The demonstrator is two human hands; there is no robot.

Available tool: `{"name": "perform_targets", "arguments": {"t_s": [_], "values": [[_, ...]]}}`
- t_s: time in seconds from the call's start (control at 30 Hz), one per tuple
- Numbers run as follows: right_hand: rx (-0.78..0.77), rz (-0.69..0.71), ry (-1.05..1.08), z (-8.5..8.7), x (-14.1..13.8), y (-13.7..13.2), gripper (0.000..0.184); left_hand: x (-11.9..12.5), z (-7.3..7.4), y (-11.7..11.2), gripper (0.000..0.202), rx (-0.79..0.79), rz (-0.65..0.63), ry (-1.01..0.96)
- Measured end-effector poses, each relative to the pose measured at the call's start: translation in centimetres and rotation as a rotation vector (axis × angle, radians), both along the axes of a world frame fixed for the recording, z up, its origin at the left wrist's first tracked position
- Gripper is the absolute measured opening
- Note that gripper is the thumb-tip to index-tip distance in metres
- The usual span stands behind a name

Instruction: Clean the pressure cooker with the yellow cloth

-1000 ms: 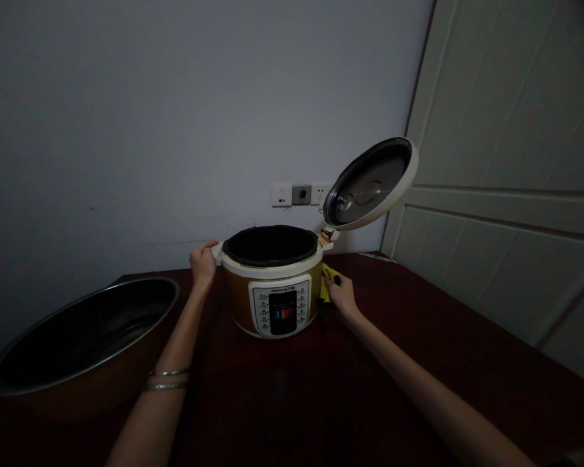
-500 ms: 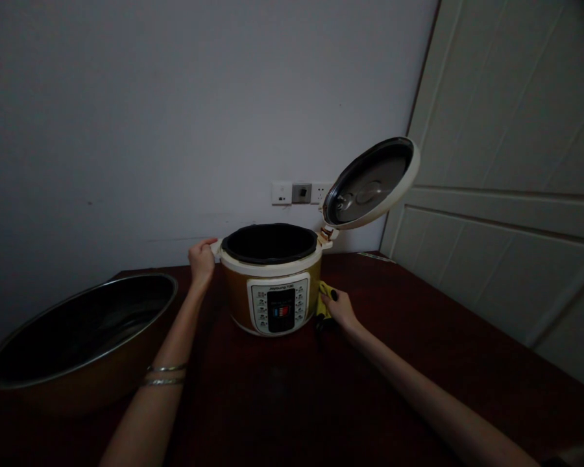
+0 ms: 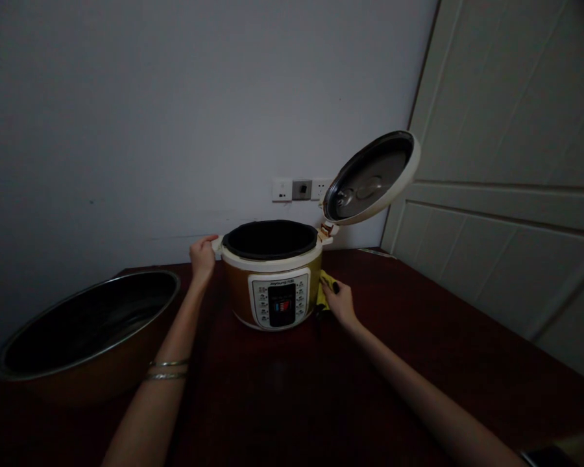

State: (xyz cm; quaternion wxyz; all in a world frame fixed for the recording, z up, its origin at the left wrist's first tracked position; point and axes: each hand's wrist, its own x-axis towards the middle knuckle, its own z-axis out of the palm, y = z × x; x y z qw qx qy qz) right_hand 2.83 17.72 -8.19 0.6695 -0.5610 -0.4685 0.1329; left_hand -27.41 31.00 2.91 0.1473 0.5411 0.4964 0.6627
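An electric pressure cooker (image 3: 272, 292) with a gold body, white rim and front control panel stands on a dark red wooden table (image 3: 394, 370). Its black inner pot (image 3: 270, 239) sits inside, and the steel-lined lid (image 3: 370, 177) stands open on a rear right hinge. My left hand (image 3: 203, 257) grips the cooker's white left handle (image 3: 217, 243). My right hand (image 3: 339, 301) presses a yellow cloth (image 3: 324, 292) against the cooker's right side. The cloth is partly hidden by my fingers.
A large steel basin (image 3: 88, 327) with an orange-brown outside sits at the table's left, beside my left forearm. Behind the cooker are a white wall (image 3: 126, 130) and wall sockets (image 3: 302, 189). A white panelled door (image 3: 491, 194) stands to the right.
My right hand and the yellow cloth have moved down the cooker's right side, then partly back up. The view has tilted slightly, and my left hand stays on the handle.
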Motion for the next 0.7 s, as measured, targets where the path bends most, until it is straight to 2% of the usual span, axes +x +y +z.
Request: {"name": "perform_targets", "arguments": {"t_s": [0.07,0.17,0.33,0.43,0.53,0.6,0.7], "values": [[-0.018,0.015,-0.017,-1.1,0.0,-0.4,0.023,-0.1,-0.1,0.1,0.041,0.008,0.002,-0.001],[0.054,0.023,-0.092,-0.8,-1.0,-2.1,0.02,-0.1,-0.2,0.3,0.042,0.023,-0.008,0.008],[0.347,0.057,-0.353,3.1,-3.5,-4.5,0.038,0.0,-0.1,0.1,0.042,0.017,-0.007,0.011],[0.494,0.076,-0.519,5.2,-3.8,-4.5,0.055,0.0,-0.1,-0.1,0.043,0.021,-0.009,0.015],[0.601,0.137,-0.776,6.7,-3.9,-4.3,0.066,0.1,0.0,-0.2,0.042,0.012,-0.018,0.01],[0.636,0.161,-0.962,7.5,-4.5,-4.4,0.064,0.0,0.1,-0.3,0.041,0.003,-0.033,-0.007],[0.695,0.138,-1.166,8.5,-6.6,-4.9,0.048,-0.1,0.2,-0.4,0.035,-0.019,-0.1,-0.094]]}}
